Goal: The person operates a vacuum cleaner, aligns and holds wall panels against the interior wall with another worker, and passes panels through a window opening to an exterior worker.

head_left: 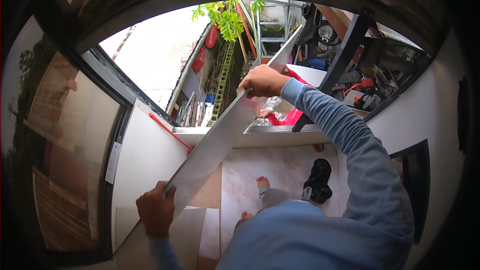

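Both grips clamp the long grey panel (225,130): left hand (156,212) low, right hand (262,81) high.

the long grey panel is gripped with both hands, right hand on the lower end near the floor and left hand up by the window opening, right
Not quite: the head view shows the hands swapped. The left hand grips the long grey panel at its lower end, and the right hand holds it up by the window opening.

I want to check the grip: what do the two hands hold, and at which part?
Both hold one long grey panel: the left hand at its near lower end, the right hand on its edge farther up.
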`<control>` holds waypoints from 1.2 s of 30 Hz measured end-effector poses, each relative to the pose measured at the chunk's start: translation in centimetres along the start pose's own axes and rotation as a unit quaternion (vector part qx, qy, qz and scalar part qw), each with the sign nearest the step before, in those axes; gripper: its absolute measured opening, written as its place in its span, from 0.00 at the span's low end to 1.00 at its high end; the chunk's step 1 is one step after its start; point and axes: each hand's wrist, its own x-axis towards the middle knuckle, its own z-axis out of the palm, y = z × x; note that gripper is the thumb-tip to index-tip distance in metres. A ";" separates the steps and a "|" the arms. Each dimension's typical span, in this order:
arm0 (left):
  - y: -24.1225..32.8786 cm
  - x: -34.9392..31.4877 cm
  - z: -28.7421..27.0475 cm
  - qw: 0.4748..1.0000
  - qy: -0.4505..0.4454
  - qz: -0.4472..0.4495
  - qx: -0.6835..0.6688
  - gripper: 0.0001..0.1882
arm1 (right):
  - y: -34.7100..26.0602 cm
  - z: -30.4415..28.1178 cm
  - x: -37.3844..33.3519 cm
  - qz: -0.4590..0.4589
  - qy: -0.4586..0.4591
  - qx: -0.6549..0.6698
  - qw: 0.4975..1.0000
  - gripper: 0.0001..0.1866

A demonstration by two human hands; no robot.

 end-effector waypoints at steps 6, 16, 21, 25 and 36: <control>5.1 10.2 4.7 0.997 0.027 0.061 -0.036 0.10 | 9.4 -0.9 0.4 0.095 0.026 -0.030 0.995 0.15; 19.0 28.8 11.7 0.980 0.096 0.172 -0.017 0.13 | 3.2 4.0 -8.6 0.095 0.216 0.223 0.946 0.20; 25.2 37.7 11.7 0.982 0.040 0.182 0.000 0.12 | -0.4 16.6 -21.9 0.318 0.047 0.350 0.880 0.21; 31.8 42.2 13.9 0.975 0.021 0.218 0.024 0.13 | -4.8 30.5 -37.2 0.520 0.024 0.358 0.775 0.22; 40.7 47.0 22.2 0.903 0.180 0.390 0.023 0.23 | -14.9 40.5 -53.1 0.693 -0.191 0.358 0.595 0.19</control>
